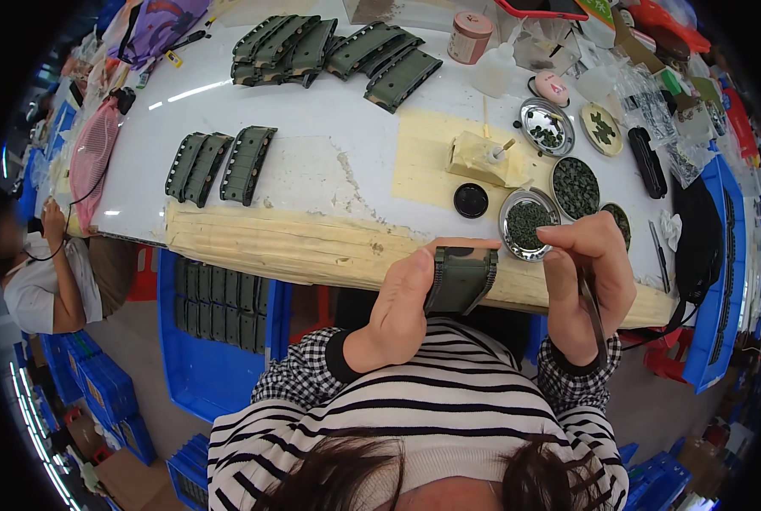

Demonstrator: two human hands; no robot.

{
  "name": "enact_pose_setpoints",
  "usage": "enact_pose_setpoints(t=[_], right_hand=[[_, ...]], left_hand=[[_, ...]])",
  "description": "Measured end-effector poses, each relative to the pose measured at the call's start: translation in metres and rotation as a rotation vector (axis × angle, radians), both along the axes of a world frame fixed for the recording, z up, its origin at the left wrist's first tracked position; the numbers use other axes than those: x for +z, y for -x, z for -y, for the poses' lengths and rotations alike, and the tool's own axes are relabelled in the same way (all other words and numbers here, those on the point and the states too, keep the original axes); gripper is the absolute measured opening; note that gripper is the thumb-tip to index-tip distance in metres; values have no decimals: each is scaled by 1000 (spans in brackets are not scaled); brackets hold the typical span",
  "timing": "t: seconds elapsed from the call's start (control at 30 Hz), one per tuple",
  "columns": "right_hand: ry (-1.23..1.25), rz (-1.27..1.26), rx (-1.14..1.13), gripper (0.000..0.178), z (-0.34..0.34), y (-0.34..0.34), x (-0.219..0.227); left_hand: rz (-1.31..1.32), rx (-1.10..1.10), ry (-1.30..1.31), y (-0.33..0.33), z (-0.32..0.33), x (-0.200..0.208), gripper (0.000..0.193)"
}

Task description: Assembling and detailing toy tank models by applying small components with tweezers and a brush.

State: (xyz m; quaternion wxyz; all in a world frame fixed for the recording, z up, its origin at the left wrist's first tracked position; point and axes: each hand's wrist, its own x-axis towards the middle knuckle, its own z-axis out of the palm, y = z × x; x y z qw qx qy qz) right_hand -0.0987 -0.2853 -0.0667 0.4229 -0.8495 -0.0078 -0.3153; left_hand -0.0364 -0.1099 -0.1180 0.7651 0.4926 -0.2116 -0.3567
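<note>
My left hand [399, 311] is closed around the side of a curved dark green plastic piece [462, 281] with studded edges, held up at the table's front edge. My right hand [592, 281] is closed, with a slim metal tool [595, 319], perhaps tweezers, lying along its palm. Its thumb and forefinger come nearly together beside a round metal dish [506, 241] of small green bits [527, 223]. Whether a tiny part sits between those fingertips is too small to tell. Past them stand a second dish of green parts [576, 189] and an open black cap [471, 200].
Similar curved pieces lie at left [247, 166] and stacked at the back [287, 51]. A taped block [487, 159] holds a brush-like stick. A squeeze bottle [495, 70] and pink jar [470, 38] stand behind. Left below is a blue crate [214, 375]; another person [52, 289] sits at left.
</note>
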Motion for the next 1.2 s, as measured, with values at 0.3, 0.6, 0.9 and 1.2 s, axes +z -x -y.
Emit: enact_pose_setpoints(t=[0.3,0.6,0.9,1.2], right_hand=[[104,-71,-148,17,14,-15,2],[216,-182,-88,18,35,-63,-18],[96,62,-191,13,19,-48,7],[-587,-28,194,14,-10,-39,-9]], left_hand=[[-132,-47,177,-2,-1,-10,58],[-616,-99,431,-22,12,-11,39],[-979,-260,760,-23,17,-17,41],[-985,-282,731,-18,15,-14,46]])
